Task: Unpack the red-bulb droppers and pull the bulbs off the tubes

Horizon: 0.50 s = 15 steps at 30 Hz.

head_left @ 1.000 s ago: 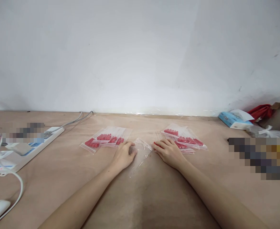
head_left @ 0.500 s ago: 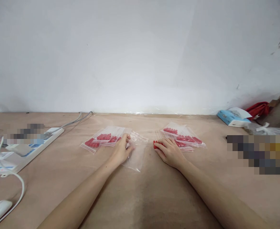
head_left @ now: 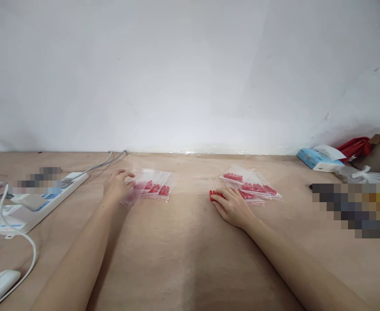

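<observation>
On the left, my left hand [head_left: 120,185] has thumb and fingers closed on the edge of a clear plastic bag [head_left: 132,195], smeared by motion. This bag hangs over part of a fanned row of zip bags [head_left: 157,183] with small red cylinder-like pieces inside. My right hand [head_left: 231,205] rests on the table with fingers curled over a bunch of red pieces [head_left: 212,195]; most of the bunch is hidden under the fingers. Behind and beside that hand lies a second fan of zip bags [head_left: 257,188] holding more red pieces.
A white power strip [head_left: 56,198] with plugs and cables lies at the left, and a white device [head_left: 1,285] at the lower left. At the back right are a blue tissue box [head_left: 319,160], a knotted plastic bag [head_left: 358,176] and a blurred-out object [head_left: 348,211].
My left hand has moved left with the clear bag, uncovering the right end of the left row of zip bags. My right hand has stayed on the red pieces.
</observation>
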Motion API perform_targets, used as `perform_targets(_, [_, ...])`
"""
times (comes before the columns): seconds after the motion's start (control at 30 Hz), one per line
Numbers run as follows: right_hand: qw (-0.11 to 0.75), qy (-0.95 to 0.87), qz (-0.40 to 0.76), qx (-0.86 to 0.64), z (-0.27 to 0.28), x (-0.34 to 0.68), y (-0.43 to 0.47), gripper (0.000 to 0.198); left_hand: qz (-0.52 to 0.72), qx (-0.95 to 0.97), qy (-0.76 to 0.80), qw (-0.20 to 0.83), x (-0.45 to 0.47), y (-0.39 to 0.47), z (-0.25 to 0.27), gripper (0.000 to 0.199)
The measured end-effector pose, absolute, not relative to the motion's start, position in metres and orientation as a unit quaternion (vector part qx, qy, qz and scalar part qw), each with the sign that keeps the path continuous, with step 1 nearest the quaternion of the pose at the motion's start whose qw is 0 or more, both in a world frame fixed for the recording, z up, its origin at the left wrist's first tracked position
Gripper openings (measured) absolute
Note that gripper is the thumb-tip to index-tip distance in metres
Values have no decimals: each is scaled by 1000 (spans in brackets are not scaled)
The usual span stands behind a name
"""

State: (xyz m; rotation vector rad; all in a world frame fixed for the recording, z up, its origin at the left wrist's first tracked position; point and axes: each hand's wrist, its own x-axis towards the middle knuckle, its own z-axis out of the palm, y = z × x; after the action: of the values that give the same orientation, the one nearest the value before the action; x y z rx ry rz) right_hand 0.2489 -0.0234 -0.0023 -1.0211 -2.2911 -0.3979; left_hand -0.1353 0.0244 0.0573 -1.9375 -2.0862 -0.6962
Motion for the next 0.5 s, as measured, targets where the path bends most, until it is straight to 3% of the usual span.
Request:
perform_targets(0.07, [296, -862, -150, -384, -2, 249, -24, 19, -233, -734, -629, 108, -121, 18, 65, 24])
perform_targets(0.17, [290, -863, -152, -384, -1, 251, -25, 19, -129, -863, -488, 23, -95, 8, 78, 31])
perform_targets(0.3, [289, -864, -155, -380, 0, 253, -26, 19, -40, -867, -495, 42, -82, 4, 79, 21])
perform_targets(0.37, [291, -865, -158, -377, -1, 254, -25, 18, -46, -870, -490, 46, -83, 6, 75, 9])
perform_targets(0.5, [297, -866, -167, -367, -2, 253, -24, 17, -120, -880, -460, 14, -81, 7, 71, 23])
